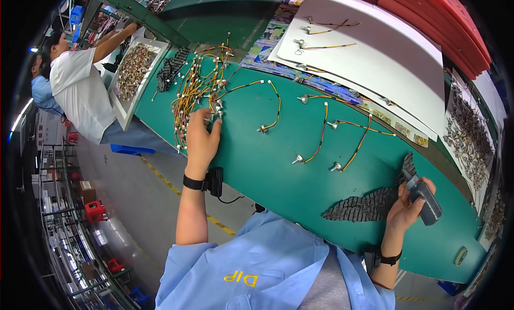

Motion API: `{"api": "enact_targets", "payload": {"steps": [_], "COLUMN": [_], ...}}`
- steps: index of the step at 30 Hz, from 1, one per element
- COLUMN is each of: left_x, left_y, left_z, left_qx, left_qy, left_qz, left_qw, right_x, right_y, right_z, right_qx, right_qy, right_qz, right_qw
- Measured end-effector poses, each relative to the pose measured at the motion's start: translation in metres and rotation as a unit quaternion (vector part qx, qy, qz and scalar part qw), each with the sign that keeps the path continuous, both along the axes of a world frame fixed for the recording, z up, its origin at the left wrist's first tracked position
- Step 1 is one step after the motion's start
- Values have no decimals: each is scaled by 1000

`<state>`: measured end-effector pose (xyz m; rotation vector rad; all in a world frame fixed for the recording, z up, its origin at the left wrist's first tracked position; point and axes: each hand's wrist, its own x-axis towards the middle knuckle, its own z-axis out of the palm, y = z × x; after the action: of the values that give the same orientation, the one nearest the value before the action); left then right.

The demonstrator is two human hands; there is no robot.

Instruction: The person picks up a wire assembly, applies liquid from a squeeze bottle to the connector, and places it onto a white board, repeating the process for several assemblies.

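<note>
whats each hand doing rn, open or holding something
Left hand: at the wire pile; grip cannot be told.
Right hand: closed, holding a dark bottle.

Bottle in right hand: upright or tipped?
Tipped: the dark bottle slants in the right hand, nozzle toward picture's upper left, base lower right.

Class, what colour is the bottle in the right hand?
The bottle is dark grey; see the head view.

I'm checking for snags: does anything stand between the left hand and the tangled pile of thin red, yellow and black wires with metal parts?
Nothing visible does: the left hand is at the near edge of the wire pile, on the green tabletop, with no object showing in between.
</note>
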<state>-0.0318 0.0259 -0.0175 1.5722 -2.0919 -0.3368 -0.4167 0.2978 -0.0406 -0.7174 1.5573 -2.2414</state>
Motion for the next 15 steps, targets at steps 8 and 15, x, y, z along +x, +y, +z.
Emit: {"api": "enact_targets", "payload": {"steps": [8,15], "left_x": [-3,-9], "left_y": [-1,-13], "left_z": [3,-1], "left_qx": [-99,-78], "left_qy": [-73,-50], "left_qz": [-14,-27], "left_qw": [992,995], "right_x": [0,3], "right_y": [-1,-3], "right_z": [1,6], "right_qx": [0,-2], "right_qy": [-13,-16], "right_qz": [-4,1], "right_qw": [1000,1000]}}
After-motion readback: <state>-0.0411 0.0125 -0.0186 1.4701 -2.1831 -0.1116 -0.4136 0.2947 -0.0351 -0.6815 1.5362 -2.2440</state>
